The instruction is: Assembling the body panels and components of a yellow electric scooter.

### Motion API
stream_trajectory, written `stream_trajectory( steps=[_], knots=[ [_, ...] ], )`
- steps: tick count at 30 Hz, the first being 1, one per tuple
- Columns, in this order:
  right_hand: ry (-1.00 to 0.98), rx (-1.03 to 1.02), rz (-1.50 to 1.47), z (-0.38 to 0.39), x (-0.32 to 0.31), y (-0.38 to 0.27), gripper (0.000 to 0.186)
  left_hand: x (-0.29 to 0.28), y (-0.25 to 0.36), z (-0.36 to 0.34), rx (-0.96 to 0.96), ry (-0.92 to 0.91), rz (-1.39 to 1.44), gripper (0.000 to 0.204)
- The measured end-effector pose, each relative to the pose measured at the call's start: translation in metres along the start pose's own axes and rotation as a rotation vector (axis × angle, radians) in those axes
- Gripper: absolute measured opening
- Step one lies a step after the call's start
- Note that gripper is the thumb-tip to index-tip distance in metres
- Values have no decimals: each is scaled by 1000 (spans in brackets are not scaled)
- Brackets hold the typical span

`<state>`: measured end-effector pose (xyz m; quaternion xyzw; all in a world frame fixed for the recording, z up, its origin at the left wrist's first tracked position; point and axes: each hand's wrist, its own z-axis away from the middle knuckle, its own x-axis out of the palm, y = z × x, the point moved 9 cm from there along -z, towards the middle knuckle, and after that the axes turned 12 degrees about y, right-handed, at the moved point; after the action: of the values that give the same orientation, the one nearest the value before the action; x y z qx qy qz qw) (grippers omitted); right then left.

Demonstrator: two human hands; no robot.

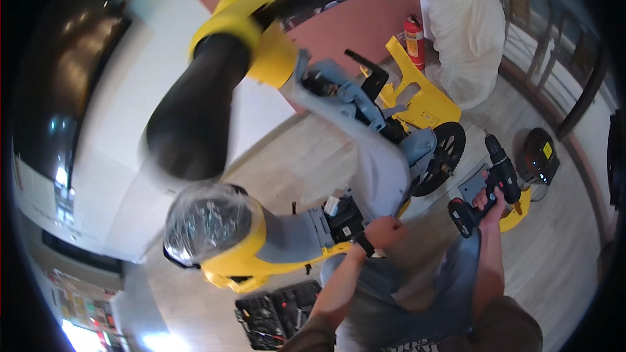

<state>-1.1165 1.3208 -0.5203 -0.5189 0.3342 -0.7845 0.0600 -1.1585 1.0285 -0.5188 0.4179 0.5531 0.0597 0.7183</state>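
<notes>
A yellow and grey scooter (274, 234) with stripped panels lies tilted in front of me, its round headlight (205, 221) at the lower left and a black handlebar grip (195, 111) looming close. My left hand (385, 231) is closed on the grey body edge near the exposed black battery bay (342, 218). My right hand (490, 201) grips a black and red cordless drill (499, 179), held upright beside the black rear wheel (440, 156).
An open black tool case (277, 313) with several tools lies on the floor by my knees. A detached yellow panel (417, 101), a red fire extinguisher (413, 39), a white covered bundle (463, 26) and a black helmet (540, 153) sit beyond the scooter.
</notes>
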Motion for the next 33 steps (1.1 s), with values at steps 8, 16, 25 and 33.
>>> stream_trajectory(
  steps=[8, 16, 25, 33],
  knots=[
    [-84, -321, 405, 47, 84, -28, 55, -120, -5, 16, -188, 998, 294, 43],
    [-46, -132, 365, 20, 92, 0, 49, -109, 38, -42, 7, 1005, 76, 126],
    [-121, -27, 415, 23, 85, -5, 47, -89, 31, -74, -25, 971, 200, 130],
    [-14, 157, 520, 19, 59, -14, 41, -76, 23, -75, -162, 871, 276, 127]
  ],
)
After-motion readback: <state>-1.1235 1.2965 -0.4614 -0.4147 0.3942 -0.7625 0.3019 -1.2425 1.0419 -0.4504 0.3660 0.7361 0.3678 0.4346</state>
